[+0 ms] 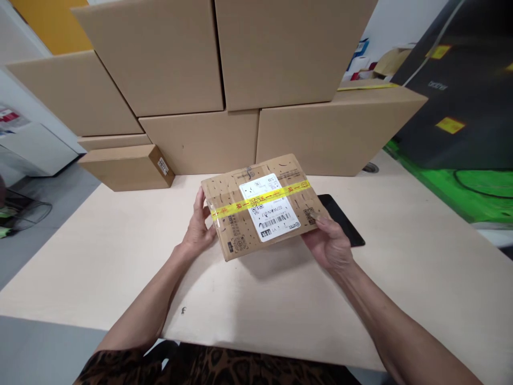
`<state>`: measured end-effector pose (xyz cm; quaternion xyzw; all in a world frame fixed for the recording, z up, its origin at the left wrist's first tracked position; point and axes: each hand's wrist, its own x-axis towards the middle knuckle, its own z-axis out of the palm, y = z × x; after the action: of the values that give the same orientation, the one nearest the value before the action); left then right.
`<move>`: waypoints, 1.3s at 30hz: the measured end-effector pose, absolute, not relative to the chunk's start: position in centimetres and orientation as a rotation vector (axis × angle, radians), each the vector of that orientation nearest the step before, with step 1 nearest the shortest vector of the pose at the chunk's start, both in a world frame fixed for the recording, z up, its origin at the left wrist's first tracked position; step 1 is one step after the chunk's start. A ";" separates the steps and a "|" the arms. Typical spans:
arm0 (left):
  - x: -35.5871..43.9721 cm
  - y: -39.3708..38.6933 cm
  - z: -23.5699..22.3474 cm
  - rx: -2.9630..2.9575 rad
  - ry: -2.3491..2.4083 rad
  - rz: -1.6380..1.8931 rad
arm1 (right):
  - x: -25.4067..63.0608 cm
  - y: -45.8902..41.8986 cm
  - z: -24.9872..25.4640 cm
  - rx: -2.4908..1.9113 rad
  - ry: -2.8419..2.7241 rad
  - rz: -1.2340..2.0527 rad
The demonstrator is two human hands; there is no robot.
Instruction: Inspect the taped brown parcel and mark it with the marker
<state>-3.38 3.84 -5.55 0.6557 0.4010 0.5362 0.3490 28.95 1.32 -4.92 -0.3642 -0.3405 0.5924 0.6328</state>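
Tilted above the table, a small brown cardboard box [224,195] is held between my two hands. Yellow printed tape [276,194] runs across its face, over a white shipping label [276,219] with barcodes. My left hand [199,227] grips the left edge, its fingertips partly hidden behind the box. At the lower right corner, my right hand [331,240] has the thumb on the front face and the other fingers underneath. Just behind the right hand lies a flat black tablet-like slab [342,219], partly covered by the box and hand.
Large cardboard boxes [280,53] are stacked along the back of the pale table [132,256]. A flatter cardboard box [124,168] stands at the back left. To the right, a dark case [473,96] with yellow stickers rises behind a green surface [476,198].
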 end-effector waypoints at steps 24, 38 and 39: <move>-3.5 3.6 -2.5 0.868 0.813 1.224 | 29.0 -0.5 -4.7 -0.700 -1.740 0.290; -3.8 3.8 -3.7 1.262 1.026 1.274 | 28.8 -0.6 -4.1 -0.679 -1.973 -0.154; -3.8 3.9 -4.2 1.407 1.045 1.325 | 28.8 -0.6 -4.2 -0.682 -1.988 -0.162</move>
<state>-3.83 3.92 -4.16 0.5703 0.4236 0.5370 0.4548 28.84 -0.56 -4.17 -0.2812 -0.8200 -0.0668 0.4941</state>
